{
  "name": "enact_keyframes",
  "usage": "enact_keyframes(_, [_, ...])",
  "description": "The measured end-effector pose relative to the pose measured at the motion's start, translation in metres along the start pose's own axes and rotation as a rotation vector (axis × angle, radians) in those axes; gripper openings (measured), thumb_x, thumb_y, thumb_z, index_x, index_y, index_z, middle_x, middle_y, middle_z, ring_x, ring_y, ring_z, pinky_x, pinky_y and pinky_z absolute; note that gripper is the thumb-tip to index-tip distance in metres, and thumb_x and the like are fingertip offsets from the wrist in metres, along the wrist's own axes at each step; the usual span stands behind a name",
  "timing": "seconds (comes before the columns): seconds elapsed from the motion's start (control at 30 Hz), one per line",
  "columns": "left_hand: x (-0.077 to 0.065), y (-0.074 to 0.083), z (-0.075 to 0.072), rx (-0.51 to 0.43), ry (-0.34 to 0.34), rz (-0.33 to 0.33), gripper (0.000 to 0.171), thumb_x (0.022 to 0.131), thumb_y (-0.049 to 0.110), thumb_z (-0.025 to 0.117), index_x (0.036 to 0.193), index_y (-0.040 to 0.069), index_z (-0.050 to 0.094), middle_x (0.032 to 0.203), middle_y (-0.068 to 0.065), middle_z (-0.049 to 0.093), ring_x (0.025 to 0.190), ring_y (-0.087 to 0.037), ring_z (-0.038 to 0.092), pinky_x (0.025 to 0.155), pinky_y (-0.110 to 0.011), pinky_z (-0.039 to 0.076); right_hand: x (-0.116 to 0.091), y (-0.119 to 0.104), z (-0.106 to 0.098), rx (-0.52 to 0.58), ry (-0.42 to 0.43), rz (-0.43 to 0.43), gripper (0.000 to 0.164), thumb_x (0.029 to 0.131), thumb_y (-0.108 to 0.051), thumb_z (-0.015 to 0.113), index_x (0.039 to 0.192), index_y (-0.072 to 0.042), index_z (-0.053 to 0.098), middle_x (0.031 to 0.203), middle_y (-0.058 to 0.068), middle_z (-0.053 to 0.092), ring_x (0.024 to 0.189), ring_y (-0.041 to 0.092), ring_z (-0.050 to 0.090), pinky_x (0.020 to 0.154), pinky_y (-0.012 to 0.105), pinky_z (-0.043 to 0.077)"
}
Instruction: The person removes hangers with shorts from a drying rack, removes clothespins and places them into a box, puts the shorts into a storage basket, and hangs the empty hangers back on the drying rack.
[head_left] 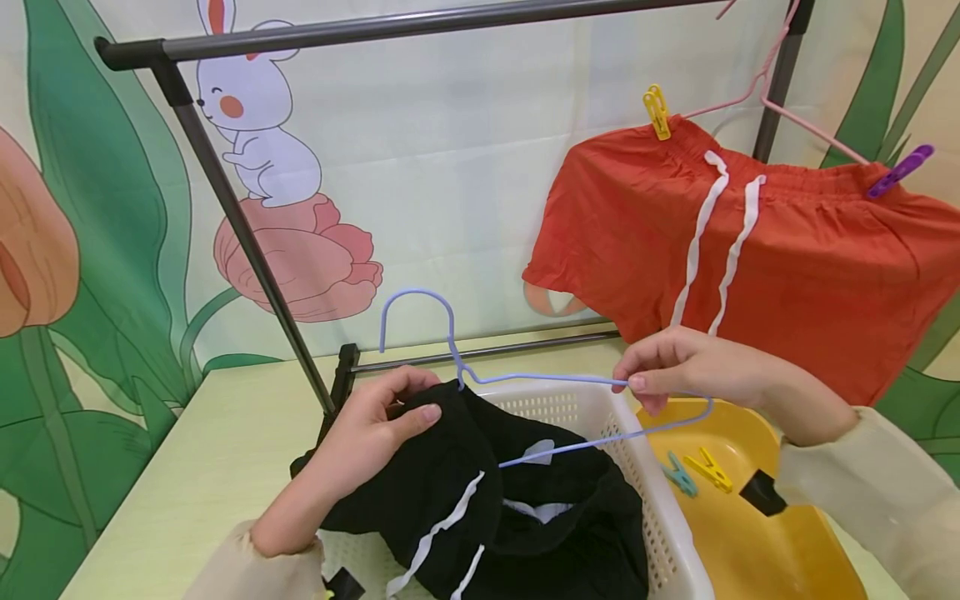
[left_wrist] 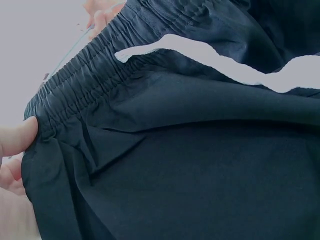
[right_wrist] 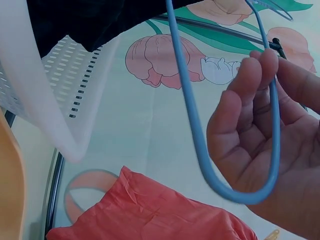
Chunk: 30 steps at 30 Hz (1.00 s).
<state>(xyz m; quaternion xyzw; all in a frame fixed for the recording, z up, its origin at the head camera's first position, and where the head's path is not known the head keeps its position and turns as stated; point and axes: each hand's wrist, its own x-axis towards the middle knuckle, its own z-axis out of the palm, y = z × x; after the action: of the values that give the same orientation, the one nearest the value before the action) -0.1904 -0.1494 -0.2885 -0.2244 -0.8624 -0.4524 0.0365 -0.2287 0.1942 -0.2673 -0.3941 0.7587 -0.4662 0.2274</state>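
Black shorts (head_left: 442, 467) with white drawstrings are held over a white basket. My left hand (head_left: 382, 433) pinches their elastic waistband at one side; in the left wrist view the thumb (left_wrist: 19, 137) presses on the cloth. A blue wire hanger (head_left: 543, 377) has one end inside the waistband, hidden by the fabric, while its hook points up. My right hand (head_left: 690, 371) pinches the hanger's upper wire near its other end. In the right wrist view the bare rounded end of the hanger (right_wrist: 200, 150) hangs below my fingertips (right_wrist: 269, 60).
Red shorts (head_left: 795, 267) hang at the right from a pink hanger (head_left: 806, 125) with yellow and purple clips. A dark metal rack (head_left: 450, 18) spans the back. The white basket (head_left: 660, 492) stands beside a yellow tray (head_left: 795, 550) holding a teal clip (head_left: 681, 475) and a yellow clip (head_left: 708, 469).
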Motion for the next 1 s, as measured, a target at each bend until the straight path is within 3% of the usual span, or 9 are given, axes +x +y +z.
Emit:
enact_keyframes(0.33, [0.003, 0.002, 0.01, -0.06, -0.037, -0.014, 0.019, 0.084, 0.008, 0.058, 0.102, 0.003, 0.058, 0.091, -0.008, 0.06, 0.083, -0.016, 0.053, 0.073, -0.025, 0.045, -0.004, 0.002, -0.003, -0.02, 0.031, 0.02, 0.012, 0.09, -0.008, 0.048, 0.092, 0.003, 0.053, 0.068, 0.003, 0.051, 0.063, 0.016, 0.053, 0.064, 0.028, 0.047])
enact_keyframes(0.77, [0.006, -0.008, 0.021, -0.162, -0.106, -0.094, 0.019, 0.085, 0.007, 0.056, 0.103, 0.001, 0.055, 0.093, -0.012, 0.058, 0.083, -0.017, 0.053, 0.076, -0.029, 0.045, -0.013, 0.008, -0.009, -0.029, 0.025, -0.016, 0.009, 0.09, -0.004, 0.045, 0.089, -0.001, 0.054, 0.069, 0.005, 0.051, 0.064, 0.015, 0.053, 0.065, 0.027, 0.047])
enact_keyframes(1.0, [0.005, -0.014, 0.023, -0.177, -0.169, -0.11, 0.019, 0.086, 0.008, 0.054, 0.104, 0.0, 0.054, 0.094, -0.012, 0.056, 0.083, -0.018, 0.051, 0.078, -0.031, 0.044, -0.022, 0.01, -0.013, -0.04, 0.036, 0.018, 0.009, 0.09, -0.006, 0.046, 0.089, -0.002, 0.054, 0.07, 0.004, 0.051, 0.065, 0.013, 0.053, 0.066, 0.028, 0.047])
